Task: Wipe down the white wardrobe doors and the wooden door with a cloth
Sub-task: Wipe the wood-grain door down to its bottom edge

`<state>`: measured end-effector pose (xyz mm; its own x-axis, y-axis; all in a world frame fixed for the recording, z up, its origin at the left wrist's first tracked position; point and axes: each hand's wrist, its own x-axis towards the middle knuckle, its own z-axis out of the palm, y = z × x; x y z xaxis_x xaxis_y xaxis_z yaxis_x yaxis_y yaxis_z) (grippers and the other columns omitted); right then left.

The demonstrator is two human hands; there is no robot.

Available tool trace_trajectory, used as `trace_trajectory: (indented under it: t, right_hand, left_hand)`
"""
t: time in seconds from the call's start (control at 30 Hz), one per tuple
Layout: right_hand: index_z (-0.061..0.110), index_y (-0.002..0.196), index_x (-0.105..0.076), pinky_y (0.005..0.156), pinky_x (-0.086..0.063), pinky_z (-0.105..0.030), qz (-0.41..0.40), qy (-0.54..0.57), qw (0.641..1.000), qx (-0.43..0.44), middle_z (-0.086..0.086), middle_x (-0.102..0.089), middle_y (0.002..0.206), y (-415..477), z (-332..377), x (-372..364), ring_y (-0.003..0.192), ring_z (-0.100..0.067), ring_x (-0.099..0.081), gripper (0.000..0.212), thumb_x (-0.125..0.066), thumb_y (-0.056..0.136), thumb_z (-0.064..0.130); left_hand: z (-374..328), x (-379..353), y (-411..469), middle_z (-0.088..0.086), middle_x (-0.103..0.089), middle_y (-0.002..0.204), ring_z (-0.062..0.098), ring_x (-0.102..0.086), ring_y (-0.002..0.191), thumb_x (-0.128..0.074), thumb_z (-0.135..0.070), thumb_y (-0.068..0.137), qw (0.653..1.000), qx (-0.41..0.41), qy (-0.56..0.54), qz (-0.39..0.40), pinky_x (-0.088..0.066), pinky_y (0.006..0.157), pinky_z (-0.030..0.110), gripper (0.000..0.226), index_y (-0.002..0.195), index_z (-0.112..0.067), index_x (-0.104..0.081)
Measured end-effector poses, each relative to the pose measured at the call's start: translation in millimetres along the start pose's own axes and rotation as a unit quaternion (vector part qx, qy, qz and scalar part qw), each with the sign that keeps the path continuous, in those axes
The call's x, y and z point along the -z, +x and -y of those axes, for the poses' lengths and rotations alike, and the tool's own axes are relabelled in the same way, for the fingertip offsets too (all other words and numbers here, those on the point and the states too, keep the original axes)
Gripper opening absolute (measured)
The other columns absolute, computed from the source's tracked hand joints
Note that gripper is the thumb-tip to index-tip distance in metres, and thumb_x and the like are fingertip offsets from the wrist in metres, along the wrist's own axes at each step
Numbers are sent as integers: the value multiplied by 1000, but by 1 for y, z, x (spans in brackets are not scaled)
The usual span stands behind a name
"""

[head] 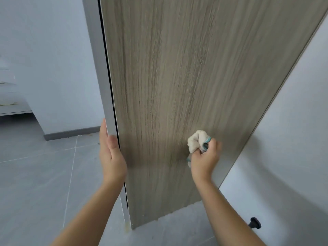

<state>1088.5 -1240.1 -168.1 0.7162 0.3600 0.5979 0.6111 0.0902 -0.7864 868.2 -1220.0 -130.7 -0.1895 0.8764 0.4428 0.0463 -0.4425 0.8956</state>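
The wooden door, grey-brown with vertical grain, fills the middle of the view and stands open. My right hand grips a bunched cream cloth with a teal edge and holds it against the lower part of the door's face. My left hand lies with straight fingers along the door's grey left edge, thumb toward the face. The white wardrobe doors are not in view.
Grey floor tiles spread to the left and below. A white wall with a dark skirting board stands behind the door on the left. Another white wall is on the right, with a black doorstop on the floor. White drawers show at far left.
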Motion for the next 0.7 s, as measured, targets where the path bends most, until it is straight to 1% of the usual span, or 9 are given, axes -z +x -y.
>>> trace_trajectory:
  t: [0.17, 0.33, 0.4, 0.43, 0.47, 0.5, 0.53, 0.6, 0.7]
  right_hand:
    - [-2, 83, -51, 63, -33, -22, 12, 0, 1000, 9, -4, -42, 91, 5, -13, -1, 73, -23, -47, 25, -57, 65, -19]
    - [8, 76, -46, 59, -32, -24, -37, 68, 994, -76, 0, -46, 73, 50, -43, 13, 69, -18, -44, 7, -52, 72, 5]
    - [10, 73, -40, 49, -14, -42, -30, 131, 973, -190, -4, -36, 56, 81, -69, 23, 55, -28, -35, 13, -51, 77, 3]
    - [8, 76, -41, 59, -10, -52, -26, 122, 960, -252, -10, -43, 67, 94, -76, 29, 56, -32, -37, 16, -55, 80, 2]
    - [10, 75, -39, 64, -7, -51, -26, 112, 947, -301, -6, -48, 74, 104, -83, 36, 61, -31, -42, 23, -59, 82, 3]
    - [13, 68, -31, 64, 0, -46, -24, 143, 935, -323, -10, -45, 65, 113, -86, 40, 54, -31, -39, 34, -62, 82, 6]
    - [18, 64, -23, 61, -3, -45, -45, 150, 940, -303, -11, -33, 49, 119, -86, 42, 41, -24, -27, 41, -58, 81, 8]
    - [25, 63, -15, 50, -3, -28, -87, 170, 932, -307, 12, -25, 40, 130, -88, 42, 37, -7, -18, 36, -36, 84, 4]
    - [25, 63, -16, 49, -6, -24, -116, 145, 936, -301, 14, -25, 45, 130, -84, 39, 39, -5, -19, 29, -34, 60, 3]
  left_hand:
    - [2, -2, 0, -37, -31, 144, -22, -23, 133, -20, -41, 105, 1000, 10, -15, -15, -20, 103, -2, 46, 149, -33, -26]
    - [5, -1, 4, -11, -36, 153, 1, -28, 142, -20, -41, 104, 1000, -19, -14, -17, -24, 116, 22, 52, 152, -23, -28]
    - [7, -2, 4, -10, -35, 154, 2, -27, 143, -20, -42, 103, 1000, -14, -11, -25, -22, 117, 25, 53, 152, -23, -28]
    - [7, -3, 3, -11, -35, 154, 1, -27, 143, -20, -42, 104, 999, -14, -13, -27, -22, 117, 25, 53, 152, -23, -28]
    - [8, -3, 3, -11, -36, 154, 1, -27, 143, -20, -42, 104, 999, -16, -14, -29, -22, 117, 24, 53, 152, -23, -28]
    - [9, -4, 3, -10, -36, 154, 0, -28, 142, -20, -41, 104, 999, -18, -16, -33, -22, 116, 22, 52, 152, -22, -29]
    - [10, -4, 3, -10, -37, 153, 0, -28, 142, -20, -40, 104, 999, -21, -16, -36, -23, 116, 20, 52, 152, -22, -29]
    - [11, -4, 4, -8, -39, 153, 2, -31, 142, -20, -40, 104, 999, -24, -15, -40, -25, 117, 23, 52, 152, -21, -30]
    - [12, -5, 4, -8, -40, 151, 1, -32, 141, -20, -39, 104, 998, -27, -13, -49, -25, 117, 26, 52, 151, -20, -31]
